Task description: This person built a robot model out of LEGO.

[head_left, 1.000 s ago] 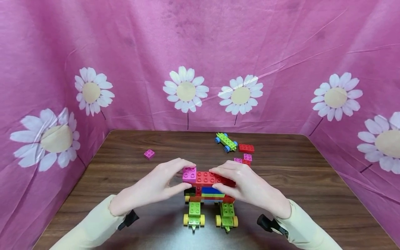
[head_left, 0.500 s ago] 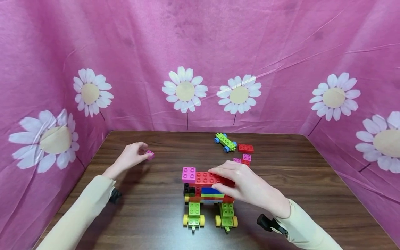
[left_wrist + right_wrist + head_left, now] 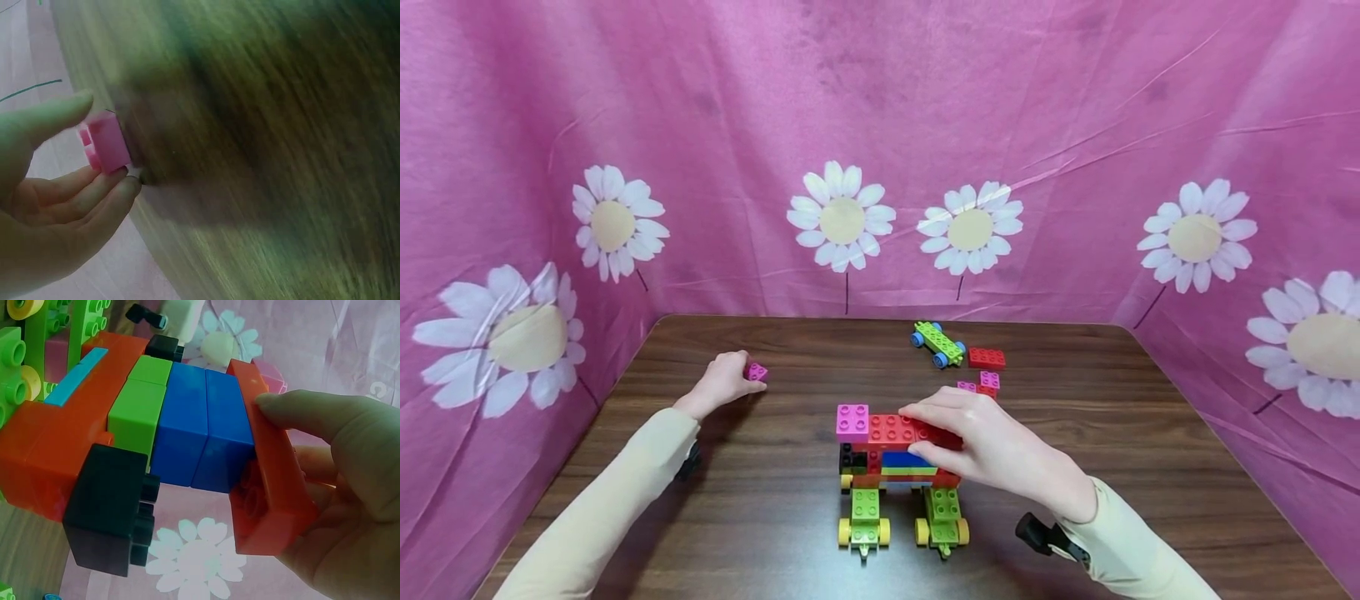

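Left hand (image 3: pixel 722 382) out at far left of the surface (image 3: pixel 760 500), fingers clamped on a small pink brick (image 3: pixel 757 372): thumb at 1 side, other fingers at the opposite side, studs facing the palm in the left wrist view. Brick is low, at the surface; can't tell if it's lifted or touching. Right hand (image 3: pixel 981 429) grips the red top row (image 3: pixel 891 428) of the brick build, fingers clamped over its right end, thumb on the near side.

Build stands near middle, upright. Large pink brick (image 3: pixel 852 423) with 4 studs on top, sits at the left end of the red row. Below the row: blue bricks (image 3: pixel 200 425), then green bricks (image 3: pixel 139 403), then a red lower layer (image 3: pixel 69 440). Black brick (image 3: pixel 109 506) at the right end, its studs apart from the red row; another black brick (image 3: pixel 852 457) at the left end. Bottom: 2 green wheeled bases (image 3: pixel 866 505) with yellow wheels (image 3: pixel 845 531).

Behind build: green base with blue wheels (image 3: pixel 936 342), loose red brick (image 3: pixel 987 358) just beside it, some pink bricks (image 3: pixel 989 380) nearer, partly hidden by the right hand. Pink flower-print cloth (image 3: pixel 880 83) behind the surface.
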A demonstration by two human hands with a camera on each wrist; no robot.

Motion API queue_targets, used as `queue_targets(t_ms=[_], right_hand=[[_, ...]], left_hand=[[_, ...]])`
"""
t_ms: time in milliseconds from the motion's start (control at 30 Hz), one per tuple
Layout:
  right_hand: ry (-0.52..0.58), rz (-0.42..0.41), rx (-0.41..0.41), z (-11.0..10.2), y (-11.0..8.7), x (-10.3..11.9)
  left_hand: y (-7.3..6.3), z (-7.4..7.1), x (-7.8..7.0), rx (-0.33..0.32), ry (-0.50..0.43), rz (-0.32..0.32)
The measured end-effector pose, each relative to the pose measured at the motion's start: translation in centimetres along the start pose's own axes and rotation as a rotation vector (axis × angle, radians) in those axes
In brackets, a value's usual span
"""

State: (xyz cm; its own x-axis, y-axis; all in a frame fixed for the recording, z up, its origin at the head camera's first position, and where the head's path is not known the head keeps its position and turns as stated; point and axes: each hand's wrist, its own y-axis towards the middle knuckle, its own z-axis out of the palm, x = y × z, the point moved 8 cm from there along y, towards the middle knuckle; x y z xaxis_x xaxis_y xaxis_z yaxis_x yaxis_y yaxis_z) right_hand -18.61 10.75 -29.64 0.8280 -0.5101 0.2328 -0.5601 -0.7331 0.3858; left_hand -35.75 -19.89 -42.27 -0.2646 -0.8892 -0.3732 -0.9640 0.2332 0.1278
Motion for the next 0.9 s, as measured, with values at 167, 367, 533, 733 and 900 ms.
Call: queue_targets(t_ms=[167, 367, 533, 733, 900], right_hand=[[-0.002, 0.017, 0.011, 0.0, 0.0, -0.2], [-0.015, 0.047, 0.022, -0.1, -0.3, -0.7], [-0.019, 0.048, 0.021, -0.2, -0.4, -0.9], [-0.018, 0.052, 0.003, -0.3, -0.1, -1.1], [-0.037, 0.053, -0.021, -0.4, 0.3, -1.5]], left_hand=[[0.0, -0.3, -0.2, -0.017, -0.015, 0.013], [-0.5, -3.1, -3.3, -0.045, -0.157, 0.092], [-2.1, -6.9, -8.6, -0.078, -0.282, 0.207], [-5.3, -10.0, -14.9, -0.064, -0.444, 0.336], [-7.5, -10.5, -18.3, -0.046, -0.479, 0.452]])
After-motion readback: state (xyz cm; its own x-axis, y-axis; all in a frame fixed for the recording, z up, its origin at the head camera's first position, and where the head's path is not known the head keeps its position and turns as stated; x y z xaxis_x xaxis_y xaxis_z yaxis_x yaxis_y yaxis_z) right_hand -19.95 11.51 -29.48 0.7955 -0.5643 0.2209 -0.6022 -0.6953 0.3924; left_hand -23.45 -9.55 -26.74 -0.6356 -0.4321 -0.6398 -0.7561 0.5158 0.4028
